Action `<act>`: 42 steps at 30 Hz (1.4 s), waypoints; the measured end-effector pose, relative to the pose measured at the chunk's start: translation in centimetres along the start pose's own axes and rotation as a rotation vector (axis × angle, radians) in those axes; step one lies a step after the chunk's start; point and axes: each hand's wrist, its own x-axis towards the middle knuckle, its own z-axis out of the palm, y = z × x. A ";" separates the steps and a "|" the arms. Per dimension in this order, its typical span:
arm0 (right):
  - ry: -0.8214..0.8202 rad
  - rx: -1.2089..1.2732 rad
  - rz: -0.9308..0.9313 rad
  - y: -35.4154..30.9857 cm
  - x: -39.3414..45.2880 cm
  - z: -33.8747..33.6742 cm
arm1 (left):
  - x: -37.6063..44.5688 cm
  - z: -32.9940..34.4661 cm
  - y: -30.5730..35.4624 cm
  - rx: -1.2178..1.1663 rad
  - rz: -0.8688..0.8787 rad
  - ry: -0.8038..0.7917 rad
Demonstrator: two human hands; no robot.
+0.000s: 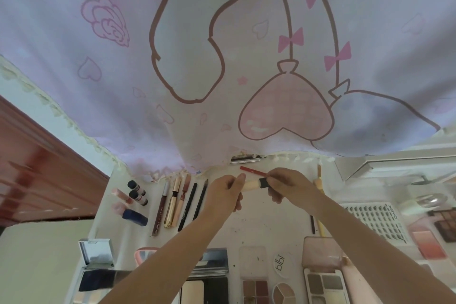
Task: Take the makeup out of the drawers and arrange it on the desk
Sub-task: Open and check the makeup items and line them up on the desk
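A small cream tube with a black cap (pixel 255 184) is held in the air over the far middle of the desk (pixel 266 224), lying roughly level between both hands. The left hand (pixel 225 191) curls its fingers and thumb around the cream body at the left end; the right hand (pixel 287 186) pinches the black cap at the right end between thumb and fingertips. It looks as though the cap is being checked or tightened before the tube is laid down, though a twist cannot be read from a single view.

To do this well, the left hand should hold the body steady while the right turns only the cap, keeping the tube level so nothing leaks. Then it wants a slot of its own. Just beyond the hands lies a red pencil (pixel 253 171), and further back a silver tube (pixel 244 161) sits half under the hanging pink curtain (pixel 222 57). To the left stands a tidy row of lip glosses and liners (pixel 181 202), laid parallel, running near to far. Setting the tube parallel with that row, at its right end on bare desk, would suit the order. Near the person lie open eyeshadow palettes (pixel 323 284) and compacts (pixel 96 254), so the lowering hand should stay far of them.
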 end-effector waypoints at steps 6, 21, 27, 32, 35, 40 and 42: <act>-0.081 0.129 0.026 0.5 0.0 0.5 | -0.2 -0.1 -0.5 -0.006 -0.014 -0.020; -0.230 0.157 -0.025 -0.4 2.8 10.2 | -4.0 -7.8 -5.9 -0.102 -0.266 0.133; -0.245 0.012 -0.057 -3.7 4.3 14.0 | -4.8 -13.2 -6.5 -0.123 -0.358 0.174; -0.132 -0.461 -0.226 -7.7 7.0 16.6 | -4.7 -19.7 -6.7 0.194 -0.149 0.258; -0.107 -0.757 -0.276 -8.5 9.9 18.4 | -4.0 -23.9 -7.7 0.389 -0.093 0.332; -0.144 -1.058 -0.172 -8.7 13.4 22.1 | -2.3 -28.9 -12.7 0.622 -0.135 0.231; -0.180 -1.112 -0.151 -8.7 14.5 23.6 | -1.6 -30.0 -14.8 0.726 -0.126 0.118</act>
